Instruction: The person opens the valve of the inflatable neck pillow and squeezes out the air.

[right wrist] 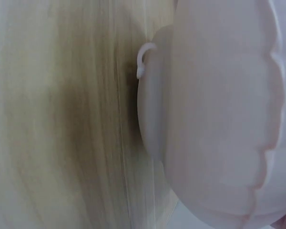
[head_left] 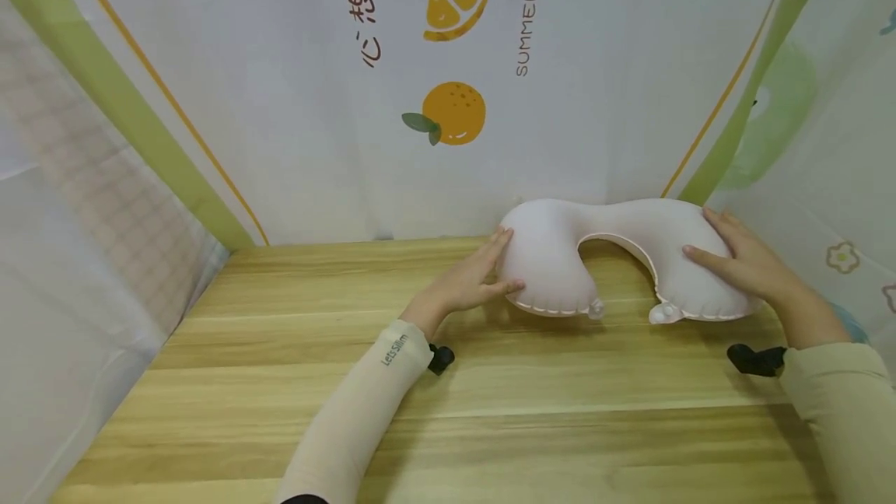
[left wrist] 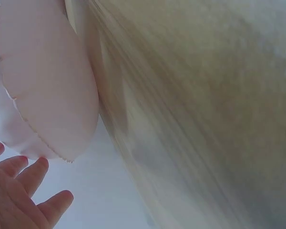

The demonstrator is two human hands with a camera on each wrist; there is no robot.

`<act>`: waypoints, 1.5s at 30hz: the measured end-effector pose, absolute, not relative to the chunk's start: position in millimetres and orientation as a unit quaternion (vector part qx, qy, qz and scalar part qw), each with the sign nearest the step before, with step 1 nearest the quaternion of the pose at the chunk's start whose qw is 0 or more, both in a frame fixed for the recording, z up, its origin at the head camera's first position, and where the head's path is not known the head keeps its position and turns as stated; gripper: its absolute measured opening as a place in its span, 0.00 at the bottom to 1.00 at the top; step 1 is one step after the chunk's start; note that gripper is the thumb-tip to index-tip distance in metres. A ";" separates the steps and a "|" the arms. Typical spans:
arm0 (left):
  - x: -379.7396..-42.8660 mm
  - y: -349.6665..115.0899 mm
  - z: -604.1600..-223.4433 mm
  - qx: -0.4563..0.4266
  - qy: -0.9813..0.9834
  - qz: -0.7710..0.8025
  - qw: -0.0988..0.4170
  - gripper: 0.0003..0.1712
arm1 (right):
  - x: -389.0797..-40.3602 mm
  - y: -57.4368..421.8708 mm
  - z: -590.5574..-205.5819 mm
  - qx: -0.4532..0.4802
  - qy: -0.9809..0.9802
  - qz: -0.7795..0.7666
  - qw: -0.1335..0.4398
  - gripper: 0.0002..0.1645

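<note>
An inflated U-shaped neck pillow (head_left: pixel 546 255), pale pink with a scalloped seam, is at the back right of the wooden table, its opening facing the near side. My left hand (head_left: pixel 469 278) touches the pillow's left end, fingers extended and thumb apart. On the opposite end lies my right hand (head_left: pixel 749 263), its fingers and thumb spread over the surface. The left wrist view shows nearly straight fingers (left wrist: pixel 33 176) at the pillow's seamed edge. Seen from the right wrist, a small curved tab (right wrist: pixel 142 59) sticks out near the table. Most of the right hand is hidden there.
The wooden table (head_left: pixel 336 379) ends at a white printed curtain (head_left: pixel 315 138) just behind the pillow. Another patterned curtain (head_left: pixel 826 201) hangs close on the right, beside my right hand. Dark wrist mounts (head_left: pixel 756 360) stick out from both sleeves.
</note>
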State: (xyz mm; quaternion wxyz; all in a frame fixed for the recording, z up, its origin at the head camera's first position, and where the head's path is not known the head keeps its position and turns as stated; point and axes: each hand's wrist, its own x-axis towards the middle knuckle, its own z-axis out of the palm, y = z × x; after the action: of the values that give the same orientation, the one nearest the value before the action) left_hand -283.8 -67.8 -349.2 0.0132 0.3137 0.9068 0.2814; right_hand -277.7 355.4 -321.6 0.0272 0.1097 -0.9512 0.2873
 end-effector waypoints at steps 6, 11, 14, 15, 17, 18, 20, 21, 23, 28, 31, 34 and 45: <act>-277.2 -68.6 -352.5 0.305 0.912 0.272 0.023 0.55 | -271.7 355.0 -327.1 0.114 -0.949 0.292 0.025 0.51; -273.2 -71.5 -350.3 0.313 0.913 0.262 0.019 0.55 | -269.2 350.7 -328.0 0.114 -0.949 0.294 0.028 0.53; -271.6 -73.9 -349.6 0.313 0.913 0.260 0.018 0.56 | -269.2 348.1 -327.9 0.115 -0.947 0.297 0.030 0.54; -271.2 -74.9 -350.2 0.310 0.915 0.259 0.019 0.56 | -269.3 347.1 -328.2 0.116 -0.947 0.297 0.030 0.55; -269.9 -77.7 -351.3 0.304 0.916 0.261 0.022 0.56 | -269.3 344.8 -329.1 0.120 -0.947 0.298 0.031 0.55; -269.3 -79.2 -351.8 0.302 0.916 0.262 0.023 0.56 | -269.4 343.6 -329.7 0.122 -0.946 0.298 0.031 0.55; -268.2 -82.2 -352.6 0.297 0.917 0.264 0.022 0.56 | -269.5 340.9 -330.8 0.126 -0.946 0.296 0.031 0.55; -267.6 -83.6 -353.0 0.296 0.918 0.265 0.021 0.56 | -269.4 339.7 -331.2 0.128 -0.946 0.295 0.032 0.55; -266.3 -85.7 -353.3 0.297 0.917 0.266 0.018 0.56 | -268.8 337.7 -331.7 0.127 -0.947 0.293 0.030 0.55; -262.6 -88.4 -353.3 0.293 0.917 0.269 0.017 0.56 | -265.5 335.6 -330.6 0.127 -0.951 0.282 0.024 0.55; -261.1 -88.9 -352.8 0.293 0.916 0.274 0.017 0.56 | -262.5 335.2 -329.2 0.128 -0.951 0.279 0.021 0.55; -259.4 -90.5 -351.8 0.294 0.913 0.282 0.021 0.56 | -260.1 334.7 -327.4 0.127 -0.952 0.276 0.021 0.56; -257.2 -105.6 -345.9 0.278 0.912 0.300 0.012 0.55 | -257.0 327.5 -318.1 0.137 -0.955 0.262 0.012 0.57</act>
State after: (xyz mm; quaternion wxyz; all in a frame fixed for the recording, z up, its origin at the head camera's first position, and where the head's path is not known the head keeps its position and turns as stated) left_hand -257.2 -105.6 -345.9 0.0116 0.2776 0.9125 0.3003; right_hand -257.0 327.5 -318.1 0.0116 0.1366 -0.9553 0.2620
